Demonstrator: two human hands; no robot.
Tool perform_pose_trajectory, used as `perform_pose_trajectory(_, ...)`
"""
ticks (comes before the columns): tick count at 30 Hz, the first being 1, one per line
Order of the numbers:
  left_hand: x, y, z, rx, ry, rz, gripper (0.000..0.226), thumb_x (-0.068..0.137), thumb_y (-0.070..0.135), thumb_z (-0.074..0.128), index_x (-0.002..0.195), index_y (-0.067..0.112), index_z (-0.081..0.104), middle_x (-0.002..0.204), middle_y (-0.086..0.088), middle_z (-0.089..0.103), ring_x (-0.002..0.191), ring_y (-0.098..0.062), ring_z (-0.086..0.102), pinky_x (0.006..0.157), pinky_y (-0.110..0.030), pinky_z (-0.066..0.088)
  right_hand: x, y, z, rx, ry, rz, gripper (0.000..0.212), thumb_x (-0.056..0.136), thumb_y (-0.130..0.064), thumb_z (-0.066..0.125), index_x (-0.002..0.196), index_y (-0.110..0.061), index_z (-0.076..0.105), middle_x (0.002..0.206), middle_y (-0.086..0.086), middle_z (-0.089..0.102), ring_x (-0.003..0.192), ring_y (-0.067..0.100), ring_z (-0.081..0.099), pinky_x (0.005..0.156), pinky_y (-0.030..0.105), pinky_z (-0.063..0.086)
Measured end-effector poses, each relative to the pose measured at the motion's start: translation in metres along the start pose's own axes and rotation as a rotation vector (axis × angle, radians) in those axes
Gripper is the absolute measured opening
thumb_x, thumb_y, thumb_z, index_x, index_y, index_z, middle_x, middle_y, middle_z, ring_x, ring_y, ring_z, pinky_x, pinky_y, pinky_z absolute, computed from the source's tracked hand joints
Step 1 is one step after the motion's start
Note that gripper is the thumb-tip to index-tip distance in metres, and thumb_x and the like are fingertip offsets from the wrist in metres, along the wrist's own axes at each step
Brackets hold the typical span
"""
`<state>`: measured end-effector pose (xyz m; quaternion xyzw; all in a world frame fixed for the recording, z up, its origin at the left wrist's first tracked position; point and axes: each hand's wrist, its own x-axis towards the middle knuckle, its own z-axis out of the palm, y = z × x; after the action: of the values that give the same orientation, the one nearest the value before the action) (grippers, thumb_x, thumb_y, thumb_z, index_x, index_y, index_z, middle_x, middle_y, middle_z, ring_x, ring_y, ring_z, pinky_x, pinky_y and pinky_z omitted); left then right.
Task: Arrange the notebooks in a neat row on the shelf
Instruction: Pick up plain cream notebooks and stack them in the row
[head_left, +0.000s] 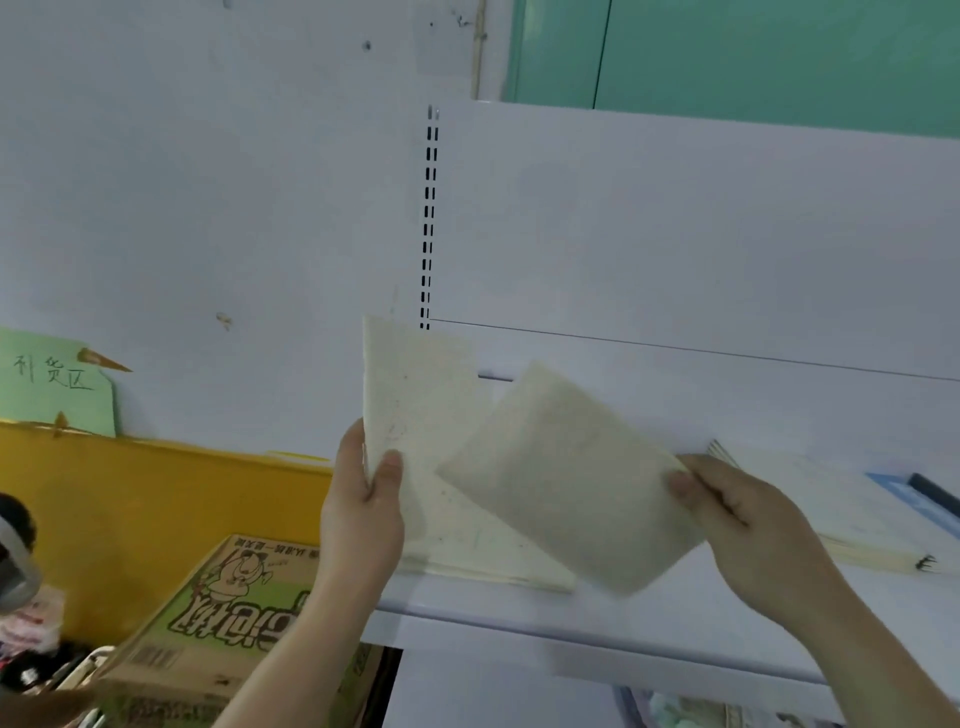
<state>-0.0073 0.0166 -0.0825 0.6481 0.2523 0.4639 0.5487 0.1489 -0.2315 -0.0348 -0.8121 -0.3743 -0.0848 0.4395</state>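
Observation:
My left hand (366, 499) grips the left edge of an upright cream notebook (415, 395) at the left end of the white shelf (597, 618). My right hand (737, 514) pinches the right corner of a second cream notebook (566, 488), tilted in the air in front of the first. Below them another cream notebook (478, 551) lies flat on the shelf. Further right a pale notebook (831, 504) lies flat, with a blue one (914, 499) beside it at the frame edge.
A white slotted upright (429, 218) and back panel (701, 234) rise behind the shelf. To the left stand a yellow board (156, 509), a green sign (57, 384) and a green printed carton (223, 618). Another person's head shows at the far left edge (15, 551).

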Motion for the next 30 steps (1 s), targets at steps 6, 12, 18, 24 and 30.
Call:
perform_pose_trajectory(6, -0.022, 0.009, 0.035, -0.117, -0.171, -0.018, 0.031, 0.104, 0.026, 0.046, 0.129, 0.043, 0.051, 0.109, 0.023, 0.069, 0.099, 0.003, 0.064, 0.081, -0.027, 0.051, -0.010, -0.011, 0.029, 0.435, 0.158, 0.361, 0.026, 0.100, -0.032, 0.049, 0.087, -0.025, 0.071, 0.085, -0.009, 0.072, 0.080, 0.010, 0.066, 0.071, 0.033, 0.054)
perform_pose_trajectory(12, -0.046, 0.018, 0.065, -0.194, -0.236, -0.022, 0.020, 0.101, 0.034, 0.049, 0.116, 0.047, 0.053, 0.104, 0.027, 0.067, 0.093, 0.009, 0.063, 0.074, -0.019, 0.049, -0.034, -0.010, 0.048, 0.302, 0.298, 0.375, 0.030, 0.103, -0.029, 0.039, 0.078, -0.025, 0.056, 0.083, -0.011, 0.060, 0.076, 0.001, 0.053, 0.068, 0.023, 0.040)
perform_pose_trajectory(18, -0.070, 0.017, 0.092, -0.171, -0.320, -0.002, 0.026, 0.094, 0.038, 0.060, 0.116, 0.048, 0.048, 0.102, 0.030, 0.064, 0.091, 0.012, 0.061, 0.063, -0.011, 0.050, -0.057, 0.003, 0.035, 0.284, 0.341, 0.435, 0.032, 0.103, -0.030, 0.039, 0.077, -0.023, 0.058, 0.077, -0.007, 0.060, 0.072, 0.007, 0.053, 0.064, 0.018, 0.038)
perform_pose_trajectory(24, -0.094, 0.018, 0.134, -0.205, -0.349, -0.094, 0.012, 0.101, 0.039, 0.045, 0.107, 0.044, 0.055, 0.102, 0.020, 0.068, 0.088, 0.009, 0.063, 0.070, -0.022, 0.048, -0.078, 0.035, 0.001, 0.180, 0.220, 0.370, 0.018, 0.101, -0.033, 0.043, 0.097, -0.038, 0.059, 0.083, -0.029, 0.063, 0.077, -0.009, 0.057, 0.068, 0.013, 0.043)
perform_pose_trajectory(30, -0.123, 0.024, 0.197, 0.031, -0.623, -0.055, 0.033, 0.104, 0.023, 0.044, 0.127, 0.042, 0.030, 0.104, 0.033, 0.049, 0.079, 0.023, 0.051, 0.057, -0.005, 0.042, -0.086, 0.080, -0.048, 0.197, 0.325, 0.459, 0.024, 0.097, -0.022, 0.053, 0.116, -0.036, 0.048, 0.108, -0.024, 0.056, 0.093, -0.007, 0.054, 0.067, 0.013, 0.040)
